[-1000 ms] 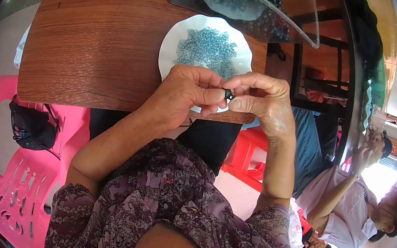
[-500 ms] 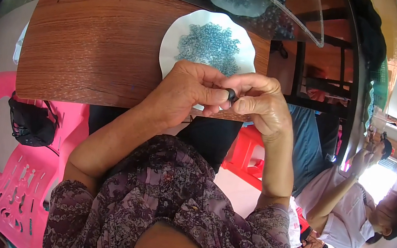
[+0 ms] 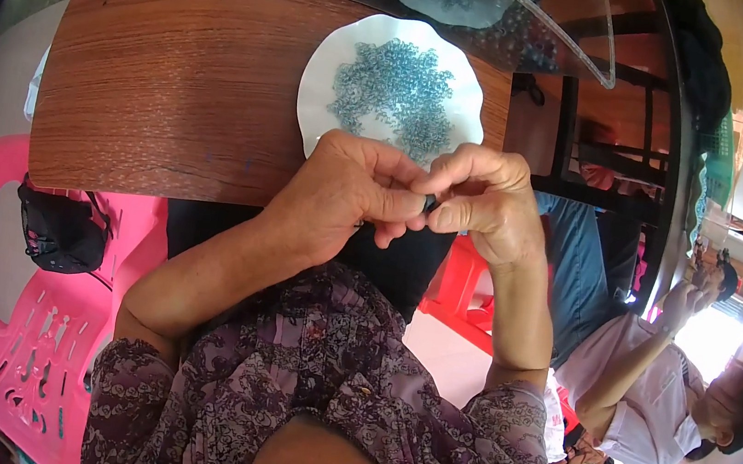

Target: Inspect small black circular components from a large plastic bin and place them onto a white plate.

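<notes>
A person in a patterned purple blouse

The blouse (image 3: 324, 393) has a dark floral print; its short sleeves end above the elbows, leaving forearms and both hands bare, without rings.

The table (image 3: 178, 69) shows warm brown wood grain, smooth with a soft sheen. On it sits a white plate (image 3: 327, 69) with a wavy rim, matt, possibly thin plastic or paper. Its heap of small blue-grey rings (image 3: 393, 96) glints like metal. A clear, glossy plastic sheet (image 3: 545, 31) reflects light. The pink chair (image 3: 35, 330) is shiny moulded plastic; the black bag (image 3: 61, 231) looks like matt cloth.
</notes>
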Available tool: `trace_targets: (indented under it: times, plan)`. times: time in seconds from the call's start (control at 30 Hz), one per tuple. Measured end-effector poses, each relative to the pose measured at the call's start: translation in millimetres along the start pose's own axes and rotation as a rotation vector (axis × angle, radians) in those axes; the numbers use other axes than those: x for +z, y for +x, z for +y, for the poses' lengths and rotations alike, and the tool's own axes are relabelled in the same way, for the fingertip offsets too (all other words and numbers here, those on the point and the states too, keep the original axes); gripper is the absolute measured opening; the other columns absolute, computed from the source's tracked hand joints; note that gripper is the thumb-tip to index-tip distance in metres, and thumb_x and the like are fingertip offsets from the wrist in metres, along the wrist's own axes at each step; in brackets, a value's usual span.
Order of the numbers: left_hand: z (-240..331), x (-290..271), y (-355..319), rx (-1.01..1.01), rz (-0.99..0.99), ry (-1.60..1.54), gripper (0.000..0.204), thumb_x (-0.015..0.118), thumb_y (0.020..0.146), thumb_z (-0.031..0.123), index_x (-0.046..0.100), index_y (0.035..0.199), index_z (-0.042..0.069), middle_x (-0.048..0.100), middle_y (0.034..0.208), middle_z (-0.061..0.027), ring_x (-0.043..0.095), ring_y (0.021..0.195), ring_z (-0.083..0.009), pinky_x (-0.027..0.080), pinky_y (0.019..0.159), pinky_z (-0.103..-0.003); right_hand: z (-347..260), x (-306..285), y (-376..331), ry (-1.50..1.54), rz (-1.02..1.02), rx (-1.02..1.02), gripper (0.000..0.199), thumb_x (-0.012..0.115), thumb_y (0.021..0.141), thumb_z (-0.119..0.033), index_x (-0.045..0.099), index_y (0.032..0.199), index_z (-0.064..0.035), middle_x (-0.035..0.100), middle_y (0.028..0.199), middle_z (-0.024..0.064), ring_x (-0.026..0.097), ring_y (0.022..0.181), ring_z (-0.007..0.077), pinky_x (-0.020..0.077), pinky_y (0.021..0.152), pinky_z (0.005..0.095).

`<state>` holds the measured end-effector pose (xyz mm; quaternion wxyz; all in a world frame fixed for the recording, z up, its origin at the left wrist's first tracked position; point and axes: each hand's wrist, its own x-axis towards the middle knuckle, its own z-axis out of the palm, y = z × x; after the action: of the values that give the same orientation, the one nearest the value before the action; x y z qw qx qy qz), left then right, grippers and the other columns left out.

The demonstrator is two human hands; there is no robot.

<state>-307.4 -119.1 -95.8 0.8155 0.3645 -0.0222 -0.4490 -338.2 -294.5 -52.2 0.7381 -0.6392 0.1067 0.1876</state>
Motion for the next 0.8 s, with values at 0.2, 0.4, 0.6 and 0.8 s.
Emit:
trace_targets:
  times: [0.2, 0.4, 0.6, 0.8]
  plan:
    - [-3.9, -1.8, -6.3, -0.048, -0.008, 0.019, 0.017, 0.065, 0.077, 0.003, 0.061, 0.089, -0.009, 0.062, 0.071, -0.0103, 0.055, 0.053, -0.0117, 0.044, 0.048, -0.021, -0.4, 9.3, -11.2, -0.126, 0.021, -0.031, 0.016, 0.07, 0.062, 0.013, 0.064, 0.074, 0.0033, 0.064, 0.074, 0.0073, 0.062, 0.071, 0.0128, 0.0515, 0.066, 0.0237]
    - [1.2, -1.3, -8.1, -0.05, -0.04, 0.026, 0.019, 0.066, 0.078, 0.004, 0.061, 0.092, -0.007, 0.062, 0.074, -0.0089, 0.057, 0.058, -0.0114, 0.046, 0.053, -0.021, 13.0, 15.6, -21.4, -0.12, 0.06, -0.198, 0.02, 0.07, 0.067, 0.01, 0.064, 0.085, 0.0032, 0.062, 0.078, 0.0056, 0.06, 0.073, 0.0107, 0.0491, 0.065, 0.0225]
    - [45.3, -1.2, -22.5, 0.197, 0.239, 0.349, 0.017, 0.06, 0.076, -0.003, 0.062, 0.093, -0.004, 0.063, 0.079, -0.0054, 0.057, 0.063, -0.0087, 0.045, 0.057, -0.02, 11.2, 23.9, -13.9, -0.012, 0.176, -0.255, 0.028, 0.069, 0.07, 0.007, 0.064, 0.097, 0.0032, 0.059, 0.078, 0.0028, 0.054, 0.07, 0.0087, 0.0441, 0.063, 0.0211]
    - [147.4, -40.3, -14.1, 0.92, 0.507, 0.992, 0.026, 0.063, 0.081, 0.009, 0.061, 0.104, -0.002, 0.062, 0.095, -0.0071, 0.055, 0.079, -0.0104, 0.042, 0.07, -0.022, 28.0, 2.9, 25.8, -0.965, 0.414, -0.581, 0.023, 0.069, 0.063, 0.004, 0.067, 0.085, -0.0029, 0.053, 0.069, 0.0046, 0.049, 0.067, 0.0168, 0.0399, 0.058, 0.0275]
